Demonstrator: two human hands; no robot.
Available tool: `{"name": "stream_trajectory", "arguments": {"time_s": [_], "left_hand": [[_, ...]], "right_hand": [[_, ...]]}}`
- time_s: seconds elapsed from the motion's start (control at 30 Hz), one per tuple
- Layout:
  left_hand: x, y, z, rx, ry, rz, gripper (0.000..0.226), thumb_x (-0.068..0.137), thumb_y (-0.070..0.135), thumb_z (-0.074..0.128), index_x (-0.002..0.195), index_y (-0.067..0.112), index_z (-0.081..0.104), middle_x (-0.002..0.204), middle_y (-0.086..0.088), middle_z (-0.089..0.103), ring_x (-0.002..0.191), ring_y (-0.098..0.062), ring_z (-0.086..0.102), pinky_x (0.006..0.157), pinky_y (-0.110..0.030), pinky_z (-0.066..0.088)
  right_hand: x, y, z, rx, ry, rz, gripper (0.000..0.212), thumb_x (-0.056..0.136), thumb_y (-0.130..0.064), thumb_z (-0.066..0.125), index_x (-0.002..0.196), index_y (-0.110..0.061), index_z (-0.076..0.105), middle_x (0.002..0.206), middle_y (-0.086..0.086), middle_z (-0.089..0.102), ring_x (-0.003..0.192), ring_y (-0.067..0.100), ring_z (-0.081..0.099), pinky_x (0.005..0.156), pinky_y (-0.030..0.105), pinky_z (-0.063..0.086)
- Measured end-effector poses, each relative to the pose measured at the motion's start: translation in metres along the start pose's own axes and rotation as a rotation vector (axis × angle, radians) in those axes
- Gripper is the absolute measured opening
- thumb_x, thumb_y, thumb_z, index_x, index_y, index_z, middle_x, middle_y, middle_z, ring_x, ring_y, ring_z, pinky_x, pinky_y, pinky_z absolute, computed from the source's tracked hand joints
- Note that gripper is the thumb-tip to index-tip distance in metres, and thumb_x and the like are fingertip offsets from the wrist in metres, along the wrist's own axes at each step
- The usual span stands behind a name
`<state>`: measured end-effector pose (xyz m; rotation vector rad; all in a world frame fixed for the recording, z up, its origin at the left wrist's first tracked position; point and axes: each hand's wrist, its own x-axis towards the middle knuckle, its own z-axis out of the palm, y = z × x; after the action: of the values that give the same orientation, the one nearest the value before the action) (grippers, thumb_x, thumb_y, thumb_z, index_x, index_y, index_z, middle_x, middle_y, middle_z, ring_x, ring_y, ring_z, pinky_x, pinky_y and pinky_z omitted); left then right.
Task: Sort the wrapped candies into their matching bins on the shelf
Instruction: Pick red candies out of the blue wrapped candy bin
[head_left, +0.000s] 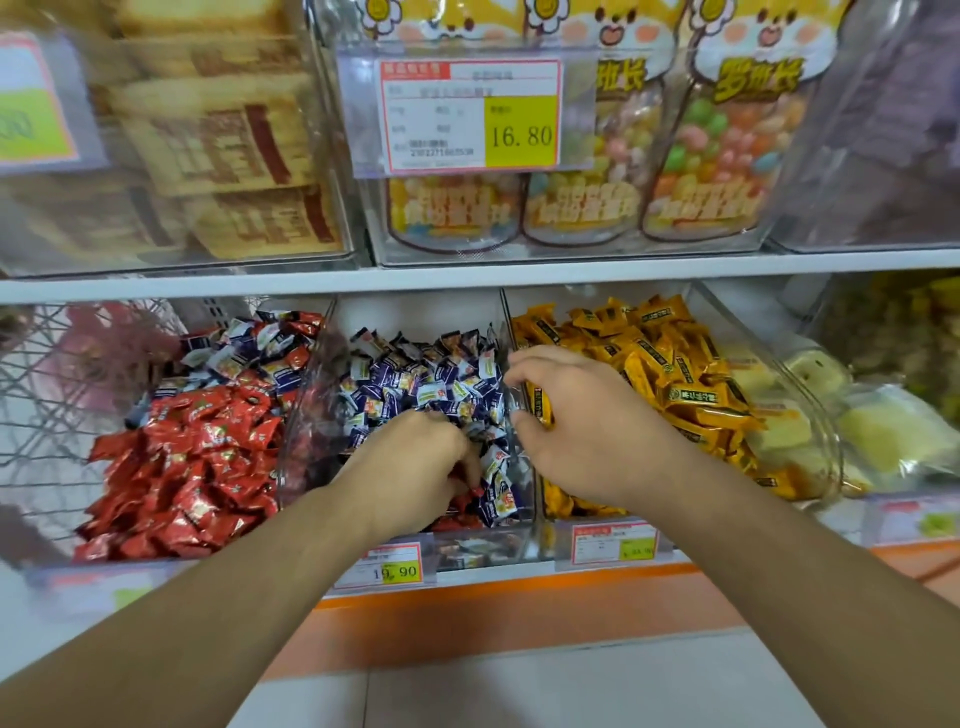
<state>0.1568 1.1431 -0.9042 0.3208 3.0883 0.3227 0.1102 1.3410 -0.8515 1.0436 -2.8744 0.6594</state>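
Starting at the far left of the lower shelf, a white wire basket (62, 395) stands left of the clear plastic middle bin (306, 415), the landmark here, and between the two lies a heap of shiny red wrapped candies (192, 467) topped at the back by some blue-and-white ones. The middle bin itself is filled with small blue-and-white wrapped candies (415, 374), with a few red ones low at its front. Inside the front of that bin the left hand (415, 467) reaches down, its fingers curled into the pile around a red wrapped candy (475, 491) at the fingertips; whether it truly pinches that candy or only touches it cannot be told. Below the bin's front hangs a red-bordered price tag reading 19.90 (397, 570). At the bin's right wall the right hand (582, 431) hovers, thumb and fingers closed around a single orange-yellow wrapped candy (540, 405), which stands upright in the grip just over the divider. Right of the middle bin, the neighbouring clear bin holds a mound of orange-yellow wrapped candies (670, 374) of the same kind. Further right lie pale yellow-green packets (878, 431). Above the middle bin, on the upper shelf, a price label reading 16.80 (470, 117) fronts jars of pastel sweets with cartoon lids (727, 156)
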Motion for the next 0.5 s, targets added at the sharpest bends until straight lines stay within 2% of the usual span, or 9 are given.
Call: {"name": "stream_trajectory", "arguments": {"time_s": [0.1,0.17,0.2,0.23,0.27,0.3,0.33,0.4,0.5], "left_hand": [[-0.003,-0.002,-0.004,-0.14,0.047,-0.062,0.02,0.088,0.016,0.077,0.094,0.034,0.08,0.096,0.018,0.073,0.086,0.001,0.066,0.084,-0.028,0.057],[-0.007,-0.001,-0.011,-0.257,0.102,-0.124,0.02,0.09,0.014,0.077,0.094,0.033,0.081,0.088,0.021,0.074,0.07,0.008,0.065,0.067,-0.015,0.054],[-0.009,-0.001,-0.014,-0.329,0.137,-0.164,0.019,0.091,0.014,0.076,0.094,0.032,0.081,0.086,0.021,0.073,0.058,0.01,0.061,0.056,-0.008,0.047],[-0.011,-0.001,-0.018,-0.4,0.174,-0.207,0.017,0.091,0.016,0.076,0.094,0.032,0.081,0.087,0.02,0.073,0.049,0.009,0.058,0.048,-0.007,0.042],[-0.014,-0.002,-0.023,-0.462,0.212,-0.247,0.016,0.091,0.019,0.077,0.094,0.034,0.081,0.089,0.019,0.073,0.047,0.007,0.057,0.046,-0.007,0.042],[-0.018,-0.005,-0.027,-0.519,0.249,-0.275,0.017,0.09,0.022,0.078,0.095,0.038,0.08,0.092,0.02,0.073,0.054,0.009,0.061,0.054,-0.01,0.049],[-0.022,-0.008,-0.031,-0.578,0.277,-0.295,0.019,0.089,0.023,0.08,0.096,0.041,0.079,0.093,0.022,0.074,0.069,0.01,0.065,0.068,-0.016,0.057],[-0.031,-0.014,-0.04,-0.705,0.301,-0.311,0.025,0.087,0.021,0.081,0.099,0.043,0.078,0.097,0.024,0.075,0.092,0.005,0.069,0.091,-0.028,0.059],[-0.05,-0.018,-0.052,-0.795,0.325,-0.298,0.03,0.09,0.014,0.078,0.105,0.041,0.077,0.101,0.023,0.075,0.103,0.002,0.069,0.099,-0.032,0.056]], "right_hand": [[0.0,0.0,0.0,0.0,-0.002,0.0,0.04,0.102,-0.025,0.059,0.141,-0.018,0.058,0.155,-0.009,0.045,0.144,0.01,0.039,0.111,0.014,0.025],[0.0,0.0,0.001,0.002,-0.004,0.002,0.039,0.102,-0.025,0.059,0.141,-0.018,0.057,0.154,-0.009,0.046,0.144,0.009,0.039,0.11,0.012,0.023],[0.001,0.0,0.001,0.003,-0.003,0.004,0.039,0.102,-0.025,0.059,0.141,-0.018,0.058,0.154,-0.01,0.046,0.144,0.009,0.039,0.109,0.012,0.022],[0.001,0.001,0.001,0.003,-0.001,0.006,0.039,0.102,-0.025,0.059,0.14,-0.018,0.058,0.154,-0.01,0.046,0.143,0.008,0.039,0.109,0.012,0.022],[0.001,0.001,0.001,0.002,0.001,0.008,0.039,0.102,-0.026,0.059,0.14,-0.019,0.058,0.154,-0.01,0.046,0.143,0.008,0.039,0.109,0.012,0.022],[0.001,0.001,0.001,-0.001,0.002,0.008,0.038,0.102,-0.026,0.059,0.14,-0.019,0.058,0.154,-0.011,0.046,0.143,0.008,0.039,0.108,0.011,0.022],[0.001,0.001,0.001,-0.002,0.0,0.009,0.038,0.102,-0.026,0.06,0.139,-0.019,0.059,0.153,-0.011,0.046,0.143,0.008,0.039,0.108,0.01,0.021],[0.002,0.001,0.0,-0.007,-0.013,0.015,0.037,0.102,-0.025,0.06,0.139,-0.019,0.059,0.152,-0.011,0.046,0.142,0.008,0.039,0.107,0.01,0.02],[0.004,-0.001,0.001,-0.018,-0.019,0.029,0.035,0.102,-0.025,0.06,0.136,-0.021,0.059,0.15,-0.012,0.047,0.141,0.009,0.041,0.111,0.015,0.026]]}}
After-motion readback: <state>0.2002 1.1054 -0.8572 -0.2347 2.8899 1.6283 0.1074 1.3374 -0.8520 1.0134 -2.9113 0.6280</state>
